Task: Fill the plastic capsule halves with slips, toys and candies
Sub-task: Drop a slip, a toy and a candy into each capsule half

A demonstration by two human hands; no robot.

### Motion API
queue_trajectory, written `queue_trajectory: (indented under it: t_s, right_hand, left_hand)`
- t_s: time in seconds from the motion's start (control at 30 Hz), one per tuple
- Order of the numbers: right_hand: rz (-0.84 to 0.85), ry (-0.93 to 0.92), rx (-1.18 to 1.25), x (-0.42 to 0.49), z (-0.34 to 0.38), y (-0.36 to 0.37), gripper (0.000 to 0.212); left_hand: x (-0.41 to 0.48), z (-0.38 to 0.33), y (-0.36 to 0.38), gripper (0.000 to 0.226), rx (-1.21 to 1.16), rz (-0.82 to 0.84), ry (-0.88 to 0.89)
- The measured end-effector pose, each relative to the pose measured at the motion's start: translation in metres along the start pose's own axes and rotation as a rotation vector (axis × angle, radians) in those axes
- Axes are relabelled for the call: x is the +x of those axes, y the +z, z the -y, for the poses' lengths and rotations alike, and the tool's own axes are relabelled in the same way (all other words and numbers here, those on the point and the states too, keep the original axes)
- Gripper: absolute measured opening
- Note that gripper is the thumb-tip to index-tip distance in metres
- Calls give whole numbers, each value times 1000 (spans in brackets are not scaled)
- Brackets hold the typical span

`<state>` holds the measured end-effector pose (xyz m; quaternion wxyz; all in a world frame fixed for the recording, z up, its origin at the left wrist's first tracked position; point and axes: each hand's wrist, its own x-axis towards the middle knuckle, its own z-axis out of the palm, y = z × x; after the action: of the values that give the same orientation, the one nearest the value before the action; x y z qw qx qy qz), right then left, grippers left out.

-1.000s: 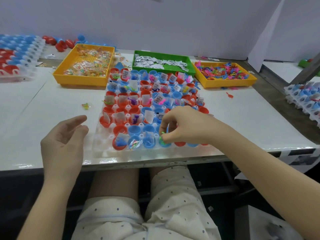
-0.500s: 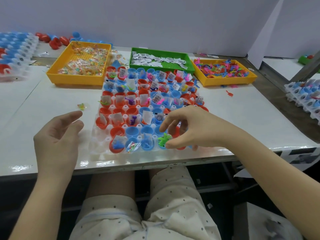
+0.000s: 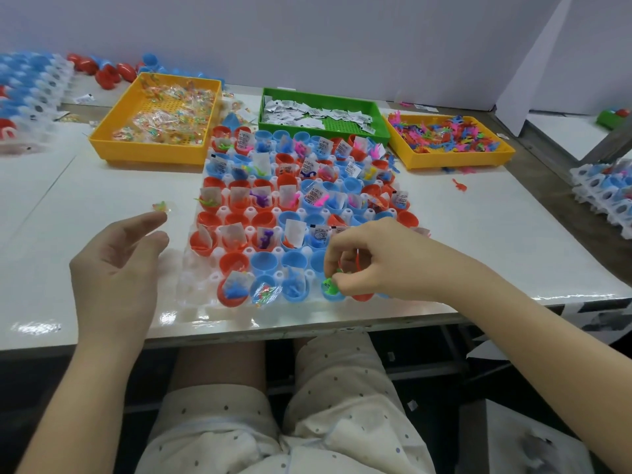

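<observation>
The right hand's (image 3: 376,265) thumb and fingertips pinch a green toy (image 3: 330,286) at the mouth of a blue half (image 3: 334,296) in the front row of the clear tray (image 3: 191,283). The left hand (image 3: 116,268) hovers left of the tray, fingers loosely spread, holding nothing. Rows of halves (image 3: 352,186) farther back hold slips (image 3: 316,196) and toys (image 3: 261,200). Behind the tray, a candy bin (image 3: 102,140), slip bin (image 3: 383,130) and toy bin (image 3: 455,160) sit on the table (image 3: 478,234).

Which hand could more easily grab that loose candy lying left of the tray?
Left. The left hand is open and empty, fingertips near the candy; the right hand pinches a green toy at the other side of the tray.
</observation>
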<state>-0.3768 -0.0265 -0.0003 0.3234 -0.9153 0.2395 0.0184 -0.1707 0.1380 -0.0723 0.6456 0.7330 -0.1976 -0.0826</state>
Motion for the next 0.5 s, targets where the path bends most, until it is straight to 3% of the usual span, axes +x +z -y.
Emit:
queue_trajectory:
  t_s: [0.2,0.37,0.5]
  right_hand:
    - [-5,-24,-8,0,0,-4,6]
    - [11,-44,-132,-5,3,-5,25]
    - [-40,-105,-204,-4,4,-1,25]
  left_hand:
    - [10,1,1,23,-20,14,28]
    - [16,1,3,23,-8,6,68]
    - [19,3,4,21,-15,8,52]
